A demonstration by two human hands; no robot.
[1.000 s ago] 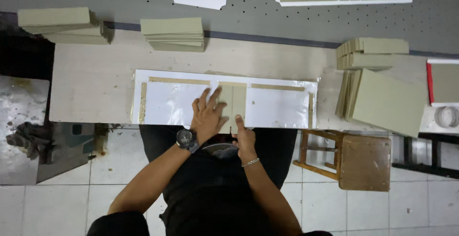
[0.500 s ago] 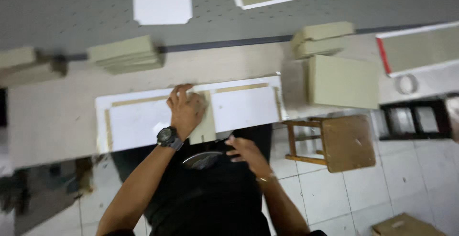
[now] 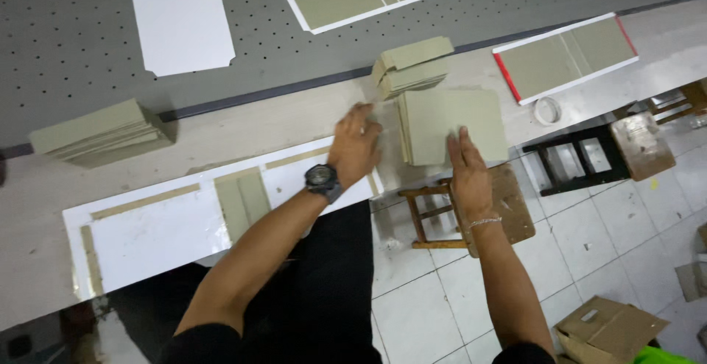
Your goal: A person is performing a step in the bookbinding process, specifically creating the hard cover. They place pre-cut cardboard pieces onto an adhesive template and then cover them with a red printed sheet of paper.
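Board stack now under both flat, open hands, moved right off the white sheet.

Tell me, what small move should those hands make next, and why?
Probably lift the top grey board off its stack. The right hand already lies flat on it, the left hand rests beside the stack, and the white sheet shows bare space beside its centre strips.

Cardboard box cut by edge
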